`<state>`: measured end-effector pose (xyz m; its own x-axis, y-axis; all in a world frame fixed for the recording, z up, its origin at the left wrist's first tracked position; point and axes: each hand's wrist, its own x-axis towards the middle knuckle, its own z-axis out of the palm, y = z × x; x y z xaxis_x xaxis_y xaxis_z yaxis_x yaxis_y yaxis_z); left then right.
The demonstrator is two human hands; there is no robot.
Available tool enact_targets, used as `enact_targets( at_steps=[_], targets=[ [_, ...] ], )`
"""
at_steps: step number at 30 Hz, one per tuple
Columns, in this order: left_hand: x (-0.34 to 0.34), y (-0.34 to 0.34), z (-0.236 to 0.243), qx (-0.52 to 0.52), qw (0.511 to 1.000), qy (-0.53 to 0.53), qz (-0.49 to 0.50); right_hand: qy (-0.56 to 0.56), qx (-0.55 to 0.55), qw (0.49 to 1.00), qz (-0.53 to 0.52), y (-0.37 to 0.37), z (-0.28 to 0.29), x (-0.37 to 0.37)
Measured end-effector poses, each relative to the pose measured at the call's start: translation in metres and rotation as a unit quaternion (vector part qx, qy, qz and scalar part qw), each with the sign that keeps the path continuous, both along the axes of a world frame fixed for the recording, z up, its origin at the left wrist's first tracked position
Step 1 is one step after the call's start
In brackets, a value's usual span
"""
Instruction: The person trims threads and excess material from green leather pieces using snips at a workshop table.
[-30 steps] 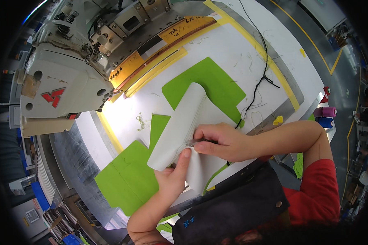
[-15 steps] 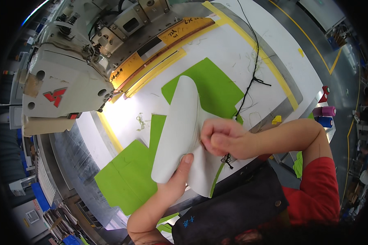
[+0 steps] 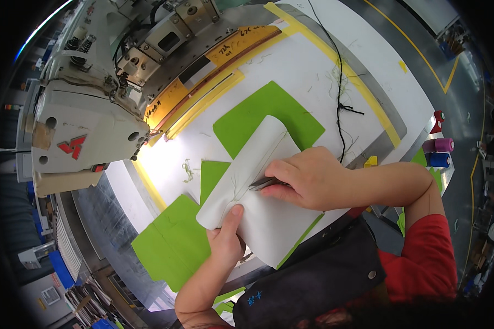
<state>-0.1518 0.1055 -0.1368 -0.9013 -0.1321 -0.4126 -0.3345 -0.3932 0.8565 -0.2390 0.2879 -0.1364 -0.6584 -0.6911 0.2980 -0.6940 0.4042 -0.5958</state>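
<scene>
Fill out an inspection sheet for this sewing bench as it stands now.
Surface: white table edged with yellow tape, brightly lit near the machine.
Job's things: white fabric piece, folded, lying over green fabric pieces.
Clutter: loose thread scraps.
Hands: left hand pins the white fabric's near edge; right hand holds a small metal tool on it.
Cables: black cord crosses the table.
Surroundings: sewing machine; thread spools.

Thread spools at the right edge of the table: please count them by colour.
Red spools: 1
Pink spools: 1
Blue spools: 1
Total: 3
</scene>
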Motion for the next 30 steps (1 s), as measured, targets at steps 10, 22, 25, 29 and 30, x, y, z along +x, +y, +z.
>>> enact_targets(
  at_steps=[10, 22, 25, 29, 30],
  targets=[
    [0.004, -0.001, -0.002, -0.017, 1.000, 0.002, 0.006, 0.055, -0.009, 0.998, -0.013, -0.002, -0.001, 0.003],
    [0.005, -0.004, -0.009, -0.005, 1.000, 0.015, 0.001, 0.047, -0.009, 0.999, -0.023, -0.005, -0.004, 0.006],
    [0.006, -0.005, -0.011, -0.053, 0.998, 0.024, -0.009, -0.044, 0.016, 0.999, -0.025, -0.007, -0.005, 0.008],
    [0.004, -0.005, -0.010, -0.090, 0.996, 0.014, -0.008, -0.088, -0.016, 0.996, -0.026, -0.009, -0.007, 0.006],
    [0.003, -0.005, -0.011, -0.093, 0.995, 0.022, -0.003, -0.029, -0.005, 0.999, -0.023, -0.010, -0.007, 0.005]
  ],
)
